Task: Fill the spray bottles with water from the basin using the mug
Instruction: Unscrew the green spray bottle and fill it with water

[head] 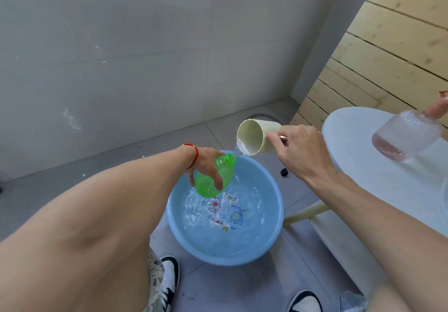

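1. Grey tiled floor [101, 185], pale wall behind; round blue plastic basin [271, 229] of water set low, between the feet.
2. Left hand [206, 163]: fingers wrapped round translucent green plastic bottle [213, 178], held tilted over the basin so spills likely fall back in.
3. Right hand [300, 151]: fingers closed on handle of cream cylindrical mug [252, 139], tipped, water streaming into the bottle's neck.
4. Right, on white round table [363, 156]: clear pink spray bottle [407, 137], apparently waiting.
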A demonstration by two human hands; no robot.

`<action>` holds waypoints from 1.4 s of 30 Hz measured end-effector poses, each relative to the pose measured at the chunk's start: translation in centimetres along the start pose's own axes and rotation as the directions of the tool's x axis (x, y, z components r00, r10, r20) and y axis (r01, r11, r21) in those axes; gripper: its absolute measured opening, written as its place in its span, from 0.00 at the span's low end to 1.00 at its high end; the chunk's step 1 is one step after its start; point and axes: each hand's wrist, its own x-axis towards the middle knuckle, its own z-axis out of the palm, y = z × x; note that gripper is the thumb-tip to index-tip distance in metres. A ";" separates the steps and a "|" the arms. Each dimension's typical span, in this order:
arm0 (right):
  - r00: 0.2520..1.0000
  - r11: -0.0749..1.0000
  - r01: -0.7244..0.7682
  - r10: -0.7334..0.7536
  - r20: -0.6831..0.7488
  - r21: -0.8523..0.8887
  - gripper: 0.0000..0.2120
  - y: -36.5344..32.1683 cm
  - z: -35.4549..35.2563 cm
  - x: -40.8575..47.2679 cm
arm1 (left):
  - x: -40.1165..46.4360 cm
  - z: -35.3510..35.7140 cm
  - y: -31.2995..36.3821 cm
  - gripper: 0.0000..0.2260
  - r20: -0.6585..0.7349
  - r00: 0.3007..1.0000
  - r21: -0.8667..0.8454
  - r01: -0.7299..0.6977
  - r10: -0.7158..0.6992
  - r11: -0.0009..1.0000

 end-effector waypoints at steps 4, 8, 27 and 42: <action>0.999 0.998 0.030 -0.030 -0.016 -0.046 0.21 0.1 0.1 0.0 | 0.1 0.0 0.0 0.49 0.010 1.000 0.005 0.002 -0.002 1.000; 0.999 0.998 0.039 -0.041 -0.025 -0.052 0.21 -0.1 0.1 0.0 | 0.1 0.1 -0.1 0.49 0.019 1.000 0.003 0.009 -0.009 1.000; 0.984 0.987 0.133 -0.142 -0.109 -0.087 0.20 -0.5 -0.1 0.2 | 0.0 0.0 0.0 0.43 0.040 0.999 -0.048 -0.018 0.020 0.999; 0.957 0.967 0.203 -0.229 -0.180 -0.154 0.18 -0.9 -0.2 0.5 | 0.0 -0.2 -0.3 0.37 0.043 0.998 -0.067 -0.044 0.047 0.997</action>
